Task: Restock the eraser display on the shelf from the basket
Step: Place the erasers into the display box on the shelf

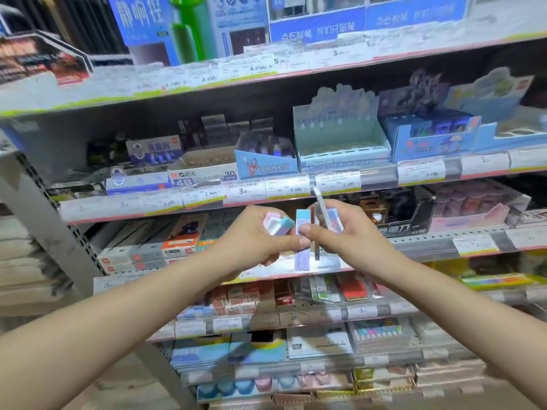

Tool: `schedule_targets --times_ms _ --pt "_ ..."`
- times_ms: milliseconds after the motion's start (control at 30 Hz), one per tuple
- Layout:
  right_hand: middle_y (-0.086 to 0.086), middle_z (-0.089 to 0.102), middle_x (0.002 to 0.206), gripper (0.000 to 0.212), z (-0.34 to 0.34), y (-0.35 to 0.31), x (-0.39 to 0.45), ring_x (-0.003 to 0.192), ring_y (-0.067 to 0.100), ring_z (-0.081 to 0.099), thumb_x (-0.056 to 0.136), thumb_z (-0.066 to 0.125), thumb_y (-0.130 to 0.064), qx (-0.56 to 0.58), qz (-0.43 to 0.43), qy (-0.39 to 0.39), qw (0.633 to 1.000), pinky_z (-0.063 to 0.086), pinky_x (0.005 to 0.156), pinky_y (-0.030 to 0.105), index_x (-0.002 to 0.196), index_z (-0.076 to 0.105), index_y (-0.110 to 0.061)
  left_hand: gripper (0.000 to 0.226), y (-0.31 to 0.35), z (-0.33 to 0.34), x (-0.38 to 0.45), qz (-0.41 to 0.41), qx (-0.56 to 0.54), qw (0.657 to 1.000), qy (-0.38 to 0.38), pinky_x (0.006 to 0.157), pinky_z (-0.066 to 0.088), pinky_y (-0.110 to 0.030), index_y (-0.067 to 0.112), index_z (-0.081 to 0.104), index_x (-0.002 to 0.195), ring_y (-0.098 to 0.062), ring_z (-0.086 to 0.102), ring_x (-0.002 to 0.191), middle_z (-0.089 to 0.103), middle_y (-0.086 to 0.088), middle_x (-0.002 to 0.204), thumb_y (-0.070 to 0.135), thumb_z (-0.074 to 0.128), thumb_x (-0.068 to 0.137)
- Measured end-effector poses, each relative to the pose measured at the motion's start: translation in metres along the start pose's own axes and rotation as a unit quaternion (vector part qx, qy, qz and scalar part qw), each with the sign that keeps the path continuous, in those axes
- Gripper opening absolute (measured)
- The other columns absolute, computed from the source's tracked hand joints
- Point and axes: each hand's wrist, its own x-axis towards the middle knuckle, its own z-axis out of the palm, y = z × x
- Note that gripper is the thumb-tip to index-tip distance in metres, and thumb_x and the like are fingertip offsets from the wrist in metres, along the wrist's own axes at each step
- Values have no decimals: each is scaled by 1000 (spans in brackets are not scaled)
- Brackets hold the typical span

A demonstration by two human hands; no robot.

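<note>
My left hand [254, 238] grips pastel pink-and-blue erasers [279, 225] in front of the shelves. My right hand [346, 232] holds several more pastel erasers [328, 216] fanned upward, its thumb pinching a long blue-and-lilac eraser [302, 244] that stands upright between both hands. Above them, on the second shelf, sits a pale blue cardboard eraser display box [340, 134], which looks empty inside. The basket is not in view.
Shelf rails carry price tags [337, 182]. Left of the pale box stand a blue cartoon eraser box [266, 167] and a white 4B eraser box [204, 176]. A blue display box [429, 137] sits to its right. Lower shelves hold packed stationery.
</note>
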Motion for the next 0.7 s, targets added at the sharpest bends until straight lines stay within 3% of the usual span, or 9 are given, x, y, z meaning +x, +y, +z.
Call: schedule_targets --times_ms 67,133,267,333,433,500,533,600,700 --pt "-14 58 59 11 -5 -4 8 56 4 53 81 67 -21 -15 -6 15 1000 47 59 26 75 58 -19 17 7 0 10 5 0 1000 7 36 28 -16 3 60 67 -11 36 34 54 -11 55 4 75 73" --pt "3 61 67 14 -13 -7 15 61 16 57 81 65 -23 -28 -10 30 999 50 65 40 80 58 -11 16 12 0 21 12 1 1000 14 37 28 -16 3 61 68 -12 38 36 55 -12 55 7 75 74" --pt "20 62 76 19 -39 -7 37 68 33 58 82 63 -28 -81 -28 62 994 49 70 43 83 57 -10 10 22 -1 43 56 76 995 35 41 33 -17 5 69 77 -4 42 35 58 1 48 15 71 80" --pt "16 59 74 11 -57 -6 51 66 28 55 84 62 -25 -102 -40 68 992 45 68 37 81 55 -17 10 24 -3 57 110 182 975 59 46 35 -13 13 71 90 3 45 37 60 10 51 18 67 84" --pt "1 57 71 16 -88 -6 74 64 14 54 87 58 -15 -110 -58 45 991 45 61 19 102 55 -21 23 25 -13 80 183 340 920 60 68 40 -7 12 67 109 11 58 70 68 6 87 10 60 86" --pt "-5 56 65 19 -106 -7 91 60 6 53 87 57 -14 -139 -79 28 987 43 59 17 104 54 -21 31 26 -18 95 211 429 877 43 80 47 -26 10 63 115 -16 64 94 69 -5 106 7 56 85" --pt "-7 56 64 18 -114 -6 101 57 0 52 87 57 -13 -163 -93 21 982 42 61 16 102 52 -21 32 27 -20 102 232 478 846 44 77 49 -32 9 63 113 -27 64 94 68 -9 106 12 52 83" --pt "-6 58 66 17 -126 -5 118 57 -5 53 88 56 -15 -201 -112 3 973 43 65 16 103 50 -18 37 31 -24 114 284 576 765 48 56 49 -36 6 65 98 -32 65 72 67 -13 90 23 43 74" --pt "11 63 86 28 -141 -1 142 82 21 62 89 54 -22 -251 -145 -24 957 46 76 32 112 46 -8 11 37 -29 132 287 677 677 31 43 49 -38 6 59 79 -34 60 59 61 -14 74 9 53 70"
